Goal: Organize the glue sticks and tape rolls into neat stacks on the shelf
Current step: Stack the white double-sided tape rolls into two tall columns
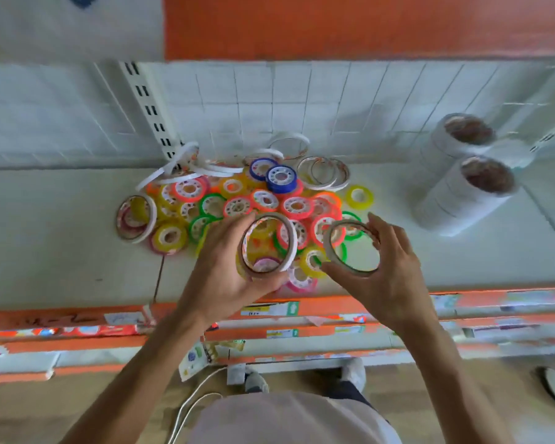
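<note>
A loose pile of small coloured tape rolls (237, 205) in red, yellow, green and blue lies on the white shelf (61, 251). My left hand (225, 274) grips a large thin white tape ring (291, 238), held tilted above the pile's near edge. My right hand (394, 270) holds a second white tape ring (329, 249) by its rim, just right of the first. More thin white rings (324, 173) lie at the back of the pile, and one (135, 219) rests at its left. No glue sticks can be made out.
Two tall stacks of white tape rolls (462, 187) stand at the right of the shelf. A slotted upright (148, 107) runs up the back wall. Orange price rails (77, 322) edge this shelf and the lower ones. A white cable (189, 408) hangs by my body.
</note>
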The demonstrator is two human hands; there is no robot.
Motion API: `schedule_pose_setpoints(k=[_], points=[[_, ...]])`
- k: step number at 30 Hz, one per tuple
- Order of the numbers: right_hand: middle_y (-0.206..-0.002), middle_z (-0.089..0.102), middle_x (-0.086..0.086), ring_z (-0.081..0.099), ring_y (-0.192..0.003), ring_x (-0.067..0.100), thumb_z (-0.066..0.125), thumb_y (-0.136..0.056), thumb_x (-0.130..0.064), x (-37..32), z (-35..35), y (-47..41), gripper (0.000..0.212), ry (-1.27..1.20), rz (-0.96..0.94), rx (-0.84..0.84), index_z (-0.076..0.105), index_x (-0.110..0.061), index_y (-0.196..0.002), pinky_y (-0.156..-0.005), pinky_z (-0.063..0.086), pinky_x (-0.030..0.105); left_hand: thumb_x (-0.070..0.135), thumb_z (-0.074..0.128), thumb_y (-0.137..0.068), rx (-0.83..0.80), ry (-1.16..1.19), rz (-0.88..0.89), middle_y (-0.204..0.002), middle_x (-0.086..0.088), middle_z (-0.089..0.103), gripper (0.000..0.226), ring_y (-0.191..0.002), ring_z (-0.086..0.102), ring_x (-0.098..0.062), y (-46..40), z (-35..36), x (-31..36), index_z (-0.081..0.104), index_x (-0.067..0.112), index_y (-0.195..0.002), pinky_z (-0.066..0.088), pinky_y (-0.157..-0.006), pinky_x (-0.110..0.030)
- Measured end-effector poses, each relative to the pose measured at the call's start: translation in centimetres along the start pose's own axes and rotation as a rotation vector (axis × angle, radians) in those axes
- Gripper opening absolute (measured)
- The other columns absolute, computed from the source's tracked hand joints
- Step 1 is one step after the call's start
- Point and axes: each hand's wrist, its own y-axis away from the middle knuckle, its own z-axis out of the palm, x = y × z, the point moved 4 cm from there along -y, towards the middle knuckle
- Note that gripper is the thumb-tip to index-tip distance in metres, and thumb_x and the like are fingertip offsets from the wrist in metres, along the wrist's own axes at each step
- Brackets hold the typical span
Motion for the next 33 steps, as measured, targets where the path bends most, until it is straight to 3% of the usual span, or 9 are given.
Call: schedule_pose_setpoints(k=[7,11,13,17,22,27,30,33], points=[[-0.124,0.054,0.004,0.056,-0.114,0.024,0.082,-0.062,-0.056,5.5,-6.5,-2.0,0.097,-0.010,0.007,0.120,0.047,-0.010,-0.139,-0.100,0.046,0.033,0.068,0.076,-0.063,-0.031,0.026,0.067,-0.128,0.010,0.052,0.087,-0.121,0.042,0.005,-4.3,6.7,6.8,0.056,0.019,-0.133,0.029,-0.105,-0.011],[-0.126,0.053,0.004,0.055,-0.117,0.026,0.083,-0.062,-0.056,7.6,-10.8,-3.5,0.096,-0.015,-0.045,0.165,0.046,-0.012,-0.140,-0.102,0.046,0.036,0.066,0.080,-0.065,-0.018,-0.004,0.058,-0.125,0.002,0.057,0.086,-0.117,0.052,-0.015,-5.8,10.1,9.5,0.058,0.013,-0.129,0.042,-0.102,-0.033],[-0.127,0.054,0.006,0.054,-0.118,0.026,0.085,-0.063,-0.052,9.0,-13.1,-4.9,0.094,0.002,-0.095,0.174,0.047,-0.012,-0.139,-0.102,0.045,0.036,0.065,0.079,-0.066,0.012,-0.030,0.052,-0.123,0.003,0.057,0.085,-0.113,0.053,-0.018,-6.6,12.3,11.2,0.057,0.013,-0.129,0.044,-0.099,-0.036],[-0.128,0.053,0.003,0.053,-0.121,0.028,0.087,-0.067,-0.046,12.1,-16.3,-7.3,0.089,0.018,-0.167,0.198,0.047,-0.011,-0.137,-0.104,0.043,0.034,0.064,0.078,-0.067,0.055,-0.037,0.018,-0.121,0.005,0.055,0.085,-0.111,0.052,-0.018,-7.6,16.2,14.3,0.058,0.009,-0.129,0.042,-0.097,-0.031],[-0.133,0.050,0.009,0.046,-0.126,0.026,0.083,-0.067,-0.054,14.8,-17.3,-9.9,0.098,0.014,-0.125,0.093,0.042,-0.009,-0.143,-0.109,0.040,0.039,0.065,0.075,-0.068,0.051,-0.021,-0.076,-0.124,0.001,0.058,0.087,-0.115,0.051,-0.019,-7.4,19.1,16.5,0.056,0.011,-0.133,0.040,-0.098,-0.029],[-0.135,0.049,0.006,0.043,-0.125,0.022,0.083,-0.064,-0.061,14.4,-17.1,-12.3,0.103,-0.027,-0.071,0.069,0.040,-0.014,-0.145,-0.106,0.039,0.035,0.067,0.074,-0.068,0.045,-0.042,-0.115,-0.126,0.002,0.057,0.090,-0.116,0.050,-0.017,-7.4,19.7,17.1,0.055,0.011,-0.135,0.036,-0.099,-0.020],[-0.137,0.049,0.006,0.040,-0.126,0.022,0.082,-0.063,-0.064,14.1,-16.6,-13.1,0.108,-0.031,-0.043,0.062,0.037,-0.015,-0.147,-0.107,0.039,0.037,0.068,0.073,-0.068,0.049,-0.057,-0.141,-0.127,0.003,0.056,0.090,-0.117,0.050,-0.016,-7.3,19.4,16.9,0.054,0.013,-0.136,0.039,-0.099,-0.026],[-0.136,0.050,0.007,0.042,-0.124,0.025,0.081,-0.060,-0.068,14.3,-16.1,-13.4,0.111,0.017,-0.030,0.082,0.037,-0.014,-0.147,-0.105,0.040,0.041,0.069,0.072,-0.068,0.064,-0.082,-0.156,-0.129,0.005,0.055,0.090,-0.118,0.048,-0.013,-7.5,19.3,16.9,0.053,0.015,-0.137,0.036,-0.099,-0.019]])
